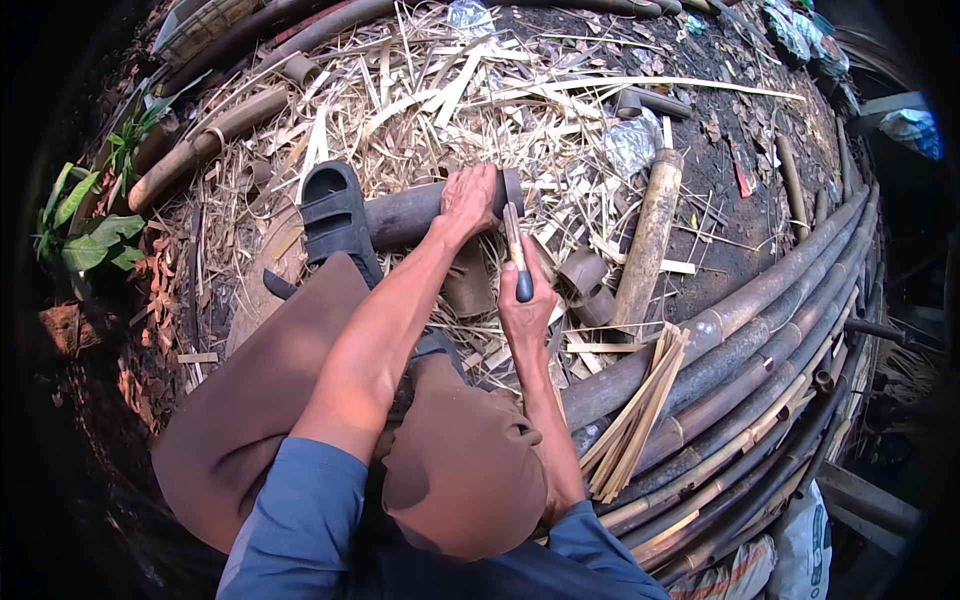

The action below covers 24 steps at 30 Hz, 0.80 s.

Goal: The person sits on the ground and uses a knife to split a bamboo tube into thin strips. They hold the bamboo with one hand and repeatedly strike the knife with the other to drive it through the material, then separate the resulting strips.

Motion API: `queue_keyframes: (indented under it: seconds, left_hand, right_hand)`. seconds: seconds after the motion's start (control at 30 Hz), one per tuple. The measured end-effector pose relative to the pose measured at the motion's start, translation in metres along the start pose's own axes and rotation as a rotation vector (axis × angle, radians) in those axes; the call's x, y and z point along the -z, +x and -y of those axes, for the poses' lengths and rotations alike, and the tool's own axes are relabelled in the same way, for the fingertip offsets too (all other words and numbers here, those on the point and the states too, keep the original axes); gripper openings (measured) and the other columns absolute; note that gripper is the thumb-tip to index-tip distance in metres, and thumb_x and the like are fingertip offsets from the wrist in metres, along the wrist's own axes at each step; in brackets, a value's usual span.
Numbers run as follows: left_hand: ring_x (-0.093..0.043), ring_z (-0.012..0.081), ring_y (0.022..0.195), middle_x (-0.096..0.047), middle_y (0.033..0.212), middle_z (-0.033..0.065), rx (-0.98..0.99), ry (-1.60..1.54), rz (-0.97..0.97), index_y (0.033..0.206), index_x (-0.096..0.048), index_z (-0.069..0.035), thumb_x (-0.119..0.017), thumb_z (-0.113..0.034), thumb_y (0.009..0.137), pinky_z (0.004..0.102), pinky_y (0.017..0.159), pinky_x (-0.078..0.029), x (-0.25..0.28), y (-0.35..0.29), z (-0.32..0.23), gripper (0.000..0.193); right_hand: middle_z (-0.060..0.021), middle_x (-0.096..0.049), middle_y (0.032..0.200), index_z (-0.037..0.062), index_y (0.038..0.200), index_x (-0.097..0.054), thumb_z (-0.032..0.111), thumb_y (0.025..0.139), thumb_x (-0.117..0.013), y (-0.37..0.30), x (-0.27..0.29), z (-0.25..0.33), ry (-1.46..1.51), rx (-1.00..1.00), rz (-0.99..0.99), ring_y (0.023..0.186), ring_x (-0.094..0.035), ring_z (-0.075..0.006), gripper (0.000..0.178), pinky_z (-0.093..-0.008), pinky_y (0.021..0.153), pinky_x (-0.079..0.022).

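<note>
My left hand [468, 203] is wrapped over a dark bamboo tube [405, 216], close to its right end. A black sandal [338, 212] on my foot is against the tube's left part. In my right hand [528, 312] is a narrow-bladed hand tool [517, 250] with a dark handle end, its blade pointing away from me beside the tube's right end. The blade shows nearly edge-on, so I cannot tell whether it is a saw or a knife. Short cut bamboo pieces [582, 271] lie just right of my right hand, and another piece [468, 285] lies below the tube.
Pale bamboo shavings [420, 110] cover the ground ahead. A thick yellowish bamboo length [648, 235] lies to the right. Long bamboo poles [740, 340] are stacked at the right, with a bundle of split strips [640, 415] on them. Leafy plants [95, 235] grow at left.
</note>
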<state>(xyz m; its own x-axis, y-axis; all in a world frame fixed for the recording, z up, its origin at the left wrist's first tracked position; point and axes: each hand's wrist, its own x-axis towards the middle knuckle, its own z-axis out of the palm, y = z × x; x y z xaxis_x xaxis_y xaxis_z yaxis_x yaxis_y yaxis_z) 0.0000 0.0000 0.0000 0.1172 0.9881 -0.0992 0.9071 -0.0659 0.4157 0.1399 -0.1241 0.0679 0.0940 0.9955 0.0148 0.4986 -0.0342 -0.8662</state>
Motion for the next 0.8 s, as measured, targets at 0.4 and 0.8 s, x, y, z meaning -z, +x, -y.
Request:
queue_keyframes:
  seconds: [0.4, 0.8]
  left_hand:
    - [-0.059, 0.0327, 0.106, -0.062, 0.104, 0.0151, -0.072, -0.009, -0.165, 0.106, -0.052, -0.004, -0.085, -0.017, 0.055, 0.0433, 0.091, -0.044, -0.012, 0.022, -0.002, 0.062]
    - [-0.059, 0.0319, 0.106, -0.062, 0.106, 0.0143, -0.058, -0.038, -0.076, 0.106, -0.053, -0.005, -0.086, -0.016, 0.053, 0.0420, 0.092, -0.044, 0.006, 0.006, 0.000, 0.063]
  right_hand:
    - [-0.0151, -0.067, 0.077, 0.0002, 0.134, -0.056, 0.017, 0.093, -0.057, 0.028, -0.013, -0.005, 0.075, 0.049, -0.076, 0.057, -0.053, -0.0139, 0.045, -0.0324, 0.055, -0.046]
    - [-0.0153, -0.067, 0.073, 0.0005, 0.135, -0.055, 0.014, 0.090, -0.056, -0.080, 0.036, -0.037, 0.032, -0.100, 0.058, 0.055, -0.059, -0.0130, 0.048, -0.0306, 0.052, -0.047]
